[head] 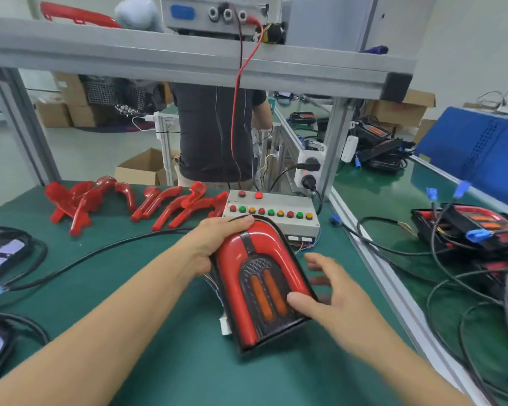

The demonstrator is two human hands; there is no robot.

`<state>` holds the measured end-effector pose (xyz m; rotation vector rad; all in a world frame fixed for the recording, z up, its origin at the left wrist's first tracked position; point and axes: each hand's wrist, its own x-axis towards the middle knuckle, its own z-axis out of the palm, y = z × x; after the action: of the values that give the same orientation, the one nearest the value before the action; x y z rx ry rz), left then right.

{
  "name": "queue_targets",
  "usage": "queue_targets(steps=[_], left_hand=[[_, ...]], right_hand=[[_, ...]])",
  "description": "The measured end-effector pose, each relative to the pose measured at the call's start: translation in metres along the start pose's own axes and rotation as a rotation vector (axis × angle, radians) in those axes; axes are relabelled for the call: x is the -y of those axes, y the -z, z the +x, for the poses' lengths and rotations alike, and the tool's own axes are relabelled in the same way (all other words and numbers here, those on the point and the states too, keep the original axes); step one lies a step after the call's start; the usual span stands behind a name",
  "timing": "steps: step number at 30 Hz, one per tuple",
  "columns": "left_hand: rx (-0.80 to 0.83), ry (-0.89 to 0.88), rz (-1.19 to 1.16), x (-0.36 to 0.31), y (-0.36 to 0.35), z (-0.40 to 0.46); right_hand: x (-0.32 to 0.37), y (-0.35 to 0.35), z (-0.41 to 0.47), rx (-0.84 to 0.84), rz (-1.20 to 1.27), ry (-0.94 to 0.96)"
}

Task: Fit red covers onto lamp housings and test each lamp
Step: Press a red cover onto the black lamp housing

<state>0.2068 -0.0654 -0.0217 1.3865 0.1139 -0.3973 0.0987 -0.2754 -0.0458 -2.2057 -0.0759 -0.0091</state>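
Note:
A lamp housing [261,285] with a red arch-shaped cover fitted on it lies tilted over the green mat, its two orange strips unlit. My left hand [217,241] grips its far left end, fingers curled over the top edge. My right hand [332,297] rests at the lamp's right side with fingers spread, the thumb pressing on the lower right corner of the cover. Several loose red covers [135,203] lie in a row at the back of the mat. A grey test box [273,212] with red, green and orange buttons stands just behind the lamp.
A black cable [100,253] crosses the mat to the left. Dark housings [3,253] sit at the left edge. More lamps and tangled cables [469,230] fill the bench to the right beyond an aluminium rail [376,265]. A person [217,133] stands behind the bench.

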Motion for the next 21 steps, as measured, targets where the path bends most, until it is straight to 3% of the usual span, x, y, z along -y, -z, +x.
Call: queue_targets(steps=[2, 5, 12, 21], left_hand=[[0.023, -0.012, 0.032, -0.003, 0.006, -0.001], [0.055, -0.020, 0.052, -0.003, 0.010, -0.002], [0.108, -0.024, 0.074, -0.003, 0.015, -0.004], [0.125, -0.111, 0.164, -0.009, -0.003, -0.006]], right_hand=[[0.002, -0.004, 0.006, 0.194, 0.339, -0.133], [0.005, -0.004, 0.007, 0.287, 0.458, -0.160], [0.007, -0.007, 0.006, 0.255, 0.434, -0.160], [0.005, -0.018, -0.013, 0.086, 0.546, -0.208]])
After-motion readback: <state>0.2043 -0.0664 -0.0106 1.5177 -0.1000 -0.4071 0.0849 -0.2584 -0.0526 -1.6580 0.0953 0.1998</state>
